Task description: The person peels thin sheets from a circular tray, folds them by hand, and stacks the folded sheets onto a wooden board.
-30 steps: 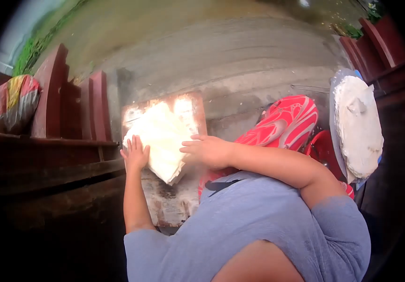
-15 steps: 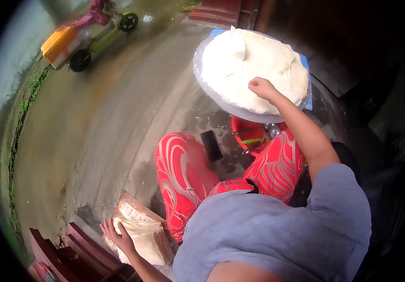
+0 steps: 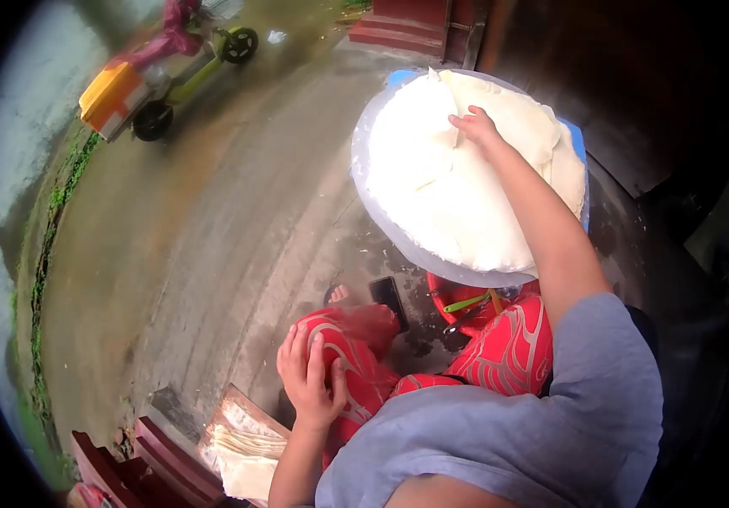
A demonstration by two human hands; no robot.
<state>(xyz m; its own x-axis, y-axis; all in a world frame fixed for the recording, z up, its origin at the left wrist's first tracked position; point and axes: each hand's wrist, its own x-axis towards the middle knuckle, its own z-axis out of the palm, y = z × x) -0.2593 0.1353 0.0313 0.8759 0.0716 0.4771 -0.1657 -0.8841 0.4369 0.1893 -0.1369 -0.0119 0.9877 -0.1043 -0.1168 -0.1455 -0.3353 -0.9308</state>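
Observation:
A wide pile of thin white dough sheets point(image 3: 474, 203) lies on a round, pale tray point(image 3: 381, 222) in front of me. My right hand point(image 3: 478, 129) reaches over the pile, fingers apart, beside the raised edge of a sheet near the far side. Whether a fingertip touches that edge I cannot tell. My left hand point(image 3: 309, 379) rests on my knee in red patterned trousers point(image 3: 356, 339), its fingers spread. Low on the left, a stack of folded pale sheets point(image 3: 250, 461) lies on a floury wooden board point(image 3: 242, 415), partly behind my left forearm.
Below the tray stands a red basin point(image 3: 439, 292) with a green-handled tool point(image 3: 464, 303) inside. A phone point(image 3: 388, 300) lies on the wet concrete by my foot. Dark red wooden pieces point(image 3: 170, 466) are at lower left. A scooter point(image 3: 182, 85) stands farther off.
My left hand has moved from above the folded stack onto my knee. My right hand has gone farther across the pile, and its fingers have spread. The view has shifted slightly.

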